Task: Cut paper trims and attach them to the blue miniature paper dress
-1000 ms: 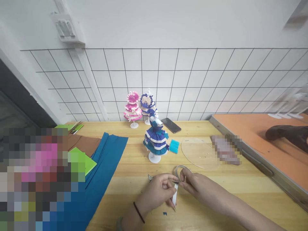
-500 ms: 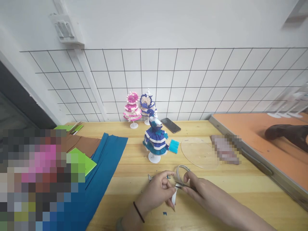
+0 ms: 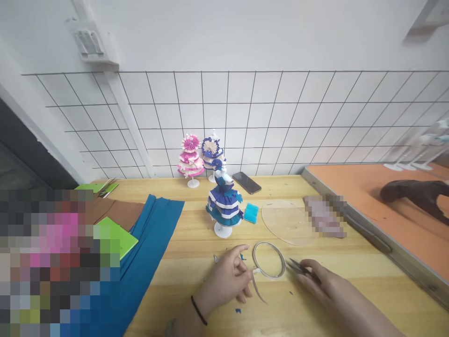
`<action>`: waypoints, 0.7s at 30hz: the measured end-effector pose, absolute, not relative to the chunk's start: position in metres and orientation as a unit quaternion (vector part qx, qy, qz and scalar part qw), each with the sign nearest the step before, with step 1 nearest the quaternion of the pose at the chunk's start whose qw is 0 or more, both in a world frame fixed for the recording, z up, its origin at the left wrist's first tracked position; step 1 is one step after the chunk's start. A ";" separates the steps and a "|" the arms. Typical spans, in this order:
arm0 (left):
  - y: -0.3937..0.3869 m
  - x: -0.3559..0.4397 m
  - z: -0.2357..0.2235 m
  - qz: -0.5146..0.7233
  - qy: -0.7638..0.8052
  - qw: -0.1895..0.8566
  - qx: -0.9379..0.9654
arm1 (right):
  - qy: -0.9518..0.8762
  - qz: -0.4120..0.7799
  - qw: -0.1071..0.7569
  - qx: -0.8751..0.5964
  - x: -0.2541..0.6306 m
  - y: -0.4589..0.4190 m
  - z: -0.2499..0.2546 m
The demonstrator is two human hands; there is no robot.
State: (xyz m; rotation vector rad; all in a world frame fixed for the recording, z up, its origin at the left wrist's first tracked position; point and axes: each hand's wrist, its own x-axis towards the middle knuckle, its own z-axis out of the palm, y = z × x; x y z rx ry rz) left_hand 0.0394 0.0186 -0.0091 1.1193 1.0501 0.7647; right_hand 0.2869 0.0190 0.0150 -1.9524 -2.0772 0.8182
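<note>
Lower centre of the frame, a thin tape roll (image 3: 283,268) lies between the left hand (image 3: 226,276), pinching a pale strip (image 3: 257,289) slanting lower right, and the right hand (image 3: 324,286), gripping scissors (image 3: 299,266) aimed upper left.

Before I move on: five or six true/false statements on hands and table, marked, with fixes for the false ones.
1. The right hand holds scissors. True.
2. The tape ring is gripped by the right hand. False: the tape ring is apart from it, between the left hand and the scissors.
3. A dark band circles the left wrist. True.
4. The phone stands upright. False: the phone lies flat on the wooden table.
5. The pink dress model stands farther back than the blue-and-teal one. True.
</note>
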 end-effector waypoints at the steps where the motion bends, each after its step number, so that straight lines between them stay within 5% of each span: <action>1: 0.018 0.039 -0.008 0.335 0.468 0.647 0.500 | -0.690 0.247 0.086 -0.675 0.296 0.018 0.009; 7: 0.019 0.038 0.000 0.408 0.434 0.610 0.522 | -0.727 0.114 0.094 -0.670 0.320 0.010 -0.020; 13: 0.023 0.034 0.010 0.417 0.384 0.684 0.459 | -0.786 -0.015 0.131 -0.604 0.293 0.018 -0.004; 21: 0.023 0.031 0.008 0.411 0.378 0.710 0.428 | -0.813 0.242 0.258 -0.463 0.208 0.024 0.045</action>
